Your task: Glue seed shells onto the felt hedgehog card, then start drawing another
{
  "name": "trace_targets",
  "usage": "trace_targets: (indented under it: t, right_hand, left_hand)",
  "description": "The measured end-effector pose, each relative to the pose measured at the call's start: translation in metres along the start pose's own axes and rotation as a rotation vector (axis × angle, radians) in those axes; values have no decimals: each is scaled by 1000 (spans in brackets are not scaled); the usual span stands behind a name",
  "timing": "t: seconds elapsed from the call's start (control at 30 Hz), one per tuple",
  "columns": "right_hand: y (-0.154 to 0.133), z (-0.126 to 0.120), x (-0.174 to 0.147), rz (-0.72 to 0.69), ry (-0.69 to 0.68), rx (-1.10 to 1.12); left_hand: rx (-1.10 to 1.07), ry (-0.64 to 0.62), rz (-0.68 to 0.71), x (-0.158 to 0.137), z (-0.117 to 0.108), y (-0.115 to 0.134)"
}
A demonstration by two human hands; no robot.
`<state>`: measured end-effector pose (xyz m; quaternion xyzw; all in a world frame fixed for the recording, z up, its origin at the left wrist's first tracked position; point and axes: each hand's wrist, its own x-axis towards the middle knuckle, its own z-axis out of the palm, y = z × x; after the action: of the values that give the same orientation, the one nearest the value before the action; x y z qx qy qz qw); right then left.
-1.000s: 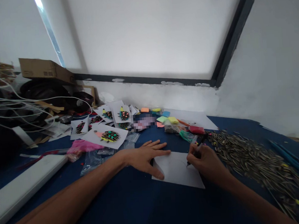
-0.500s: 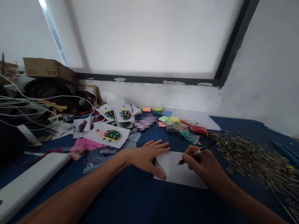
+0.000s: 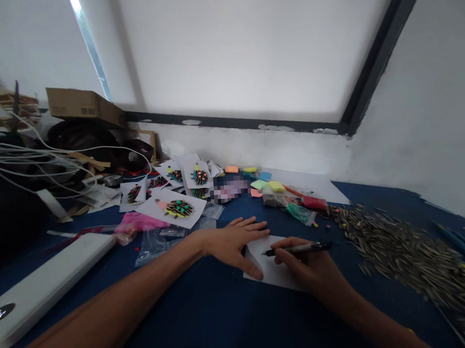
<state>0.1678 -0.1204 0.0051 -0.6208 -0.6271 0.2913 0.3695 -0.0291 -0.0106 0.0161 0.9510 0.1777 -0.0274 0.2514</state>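
Observation:
A small sheet of white paper (image 3: 276, 276) lies on the blue tabletop in front of me. My left hand (image 3: 235, 244) rests flat on its left edge, fingers spread. In my right hand (image 3: 307, 264) is a black pen (image 3: 300, 248), its tip over the left part of the sheet; whether it touches the paper I cannot tell. No marks can be made out on the sheet. Left of the hands lies a card with a hedgehog picture (image 3: 177, 209), its body covered with dark striped seeds and green dots.
A wide heap of striped sunflower seeds (image 3: 410, 252) covers the right side. Behind the hands are packs of coloured clay (image 3: 276, 186) and a red packet (image 3: 315, 203). At left are a white power bank (image 3: 61, 281), a pink bag (image 3: 136, 222), tangled white cable (image 3: 31, 165) and a cardboard box (image 3: 82, 107).
My right hand has shifted left over the sheet, with the pen now lying flatter and its tip nearer my left hand. The left hand stays on the paper; the view has turned slightly.

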Motion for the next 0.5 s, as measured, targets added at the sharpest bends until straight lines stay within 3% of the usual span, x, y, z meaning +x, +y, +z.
trace_targets:
  t: [0.5]
  right_hand:
    - [-1, 3, 3, 11, 15, 26]
  left_hand:
    - [-11, -3, 3, 0, 0, -1]
